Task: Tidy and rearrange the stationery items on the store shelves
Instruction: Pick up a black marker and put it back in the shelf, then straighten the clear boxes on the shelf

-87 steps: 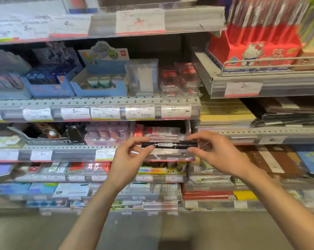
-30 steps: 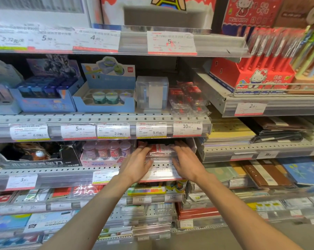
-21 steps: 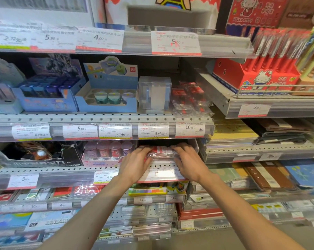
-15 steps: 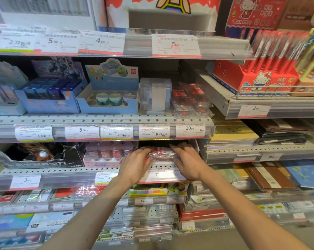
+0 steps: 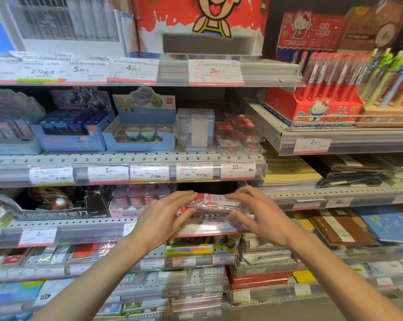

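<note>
**Packet Stack Held at Shelf Front Edge**

Surroundings and obstructions:
- Directly left of the stack of packets (image 5: 215, 202): pink display box (image 5: 135, 202) of small round-topped items, standing just beside the left hand (image 5: 165, 218).
- Further left on the same shelf (image 5: 84, 228): black display carton (image 5: 57, 207).
- Directly overhead: price-tag rail (image 5: 193, 171) of the upper shelf, overhanging close above the stack.
- On that upper shelf: clear plastic box (image 5: 195, 129), blue tray (image 5: 140, 135) with round items, loose red-and-clear packets (image 5: 238, 133).
- To the right: stacked notebooks (image 5: 290, 177) on a separate shelf unit.

Edges and open room:
- Dark gap behind the stack, below the upper rail.
- Stack at the shelf's front lip, above a price label (image 5: 209, 227).
- Narrow room between pink display box and right end of the shelf.

Grip:
- Left hand: fingers nearly straight, tips laid along the stack's left end and top.
- Right hand (image 5: 258, 216): fingers slightly bent, cupping the stack's right end, thumb beneath.
- Stack of red-and-clear wrapped packets lying flat, pressed between both hands; grip partly spread, neither clenched nor released.
</note>
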`<action>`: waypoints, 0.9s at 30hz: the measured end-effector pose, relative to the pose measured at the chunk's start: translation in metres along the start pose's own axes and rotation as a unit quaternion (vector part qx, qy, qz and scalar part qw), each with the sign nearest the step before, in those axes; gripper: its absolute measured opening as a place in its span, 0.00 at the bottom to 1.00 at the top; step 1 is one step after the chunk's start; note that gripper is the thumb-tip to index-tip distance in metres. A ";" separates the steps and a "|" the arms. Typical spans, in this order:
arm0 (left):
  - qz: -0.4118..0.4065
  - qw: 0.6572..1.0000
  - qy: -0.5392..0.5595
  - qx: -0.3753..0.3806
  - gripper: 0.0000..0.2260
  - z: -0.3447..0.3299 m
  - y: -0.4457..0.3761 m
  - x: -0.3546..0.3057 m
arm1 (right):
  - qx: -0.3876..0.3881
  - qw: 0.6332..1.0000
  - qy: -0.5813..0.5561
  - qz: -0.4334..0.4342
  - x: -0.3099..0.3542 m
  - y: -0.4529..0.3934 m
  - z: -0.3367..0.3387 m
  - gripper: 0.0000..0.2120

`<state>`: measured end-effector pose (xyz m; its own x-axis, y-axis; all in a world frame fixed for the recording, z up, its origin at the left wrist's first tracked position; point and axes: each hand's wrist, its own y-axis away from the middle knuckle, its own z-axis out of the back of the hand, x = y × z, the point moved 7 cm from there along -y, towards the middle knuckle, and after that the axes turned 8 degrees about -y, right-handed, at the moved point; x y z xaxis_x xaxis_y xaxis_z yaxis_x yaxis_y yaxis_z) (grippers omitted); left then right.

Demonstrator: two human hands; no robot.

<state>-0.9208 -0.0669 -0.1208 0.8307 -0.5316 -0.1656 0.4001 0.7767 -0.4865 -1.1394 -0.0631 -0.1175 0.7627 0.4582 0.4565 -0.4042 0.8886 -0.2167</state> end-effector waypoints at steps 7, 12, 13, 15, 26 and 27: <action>-0.061 0.996 0.019 -0.069 0.18 0.071 -0.020 -0.029 | -0.073 0.995 -0.039 0.056 0.040 0.022 0.074 0.22; -0.065 0.993 0.041 -0.085 0.19 0.102 -0.056 -0.036 | -0.120 0.988 -0.059 0.077 0.057 0.017 0.116 0.20; -0.067 0.993 0.044 -0.089 0.19 0.107 -0.064 -0.037 | -0.124 0.988 -0.056 0.076 0.058 0.014 0.121 0.20; -0.071 0.992 0.043 -0.094 0.18 0.112 -0.083 -0.037 | -0.135 0.987 -0.052 0.069 0.059 0.007 0.130 0.19; 0.017 0.991 -0.116 -0.063 0.18 0.093 -0.135 -0.012 | -0.308 0.946 0.099 -0.024 0.049 -0.039 0.127 0.15; 0.018 0.991 -0.126 -0.050 0.19 0.088 -0.136 -0.011 | -0.311 0.942 0.119 -0.041 0.050 -0.048 0.125 0.15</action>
<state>-0.9505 -0.1366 0.0229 0.9187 -0.3939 0.0289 0.3391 0.7492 -0.5689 -1.1453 -0.0850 0.0233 0.9002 0.3130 0.3028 -0.0218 0.7269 -0.6864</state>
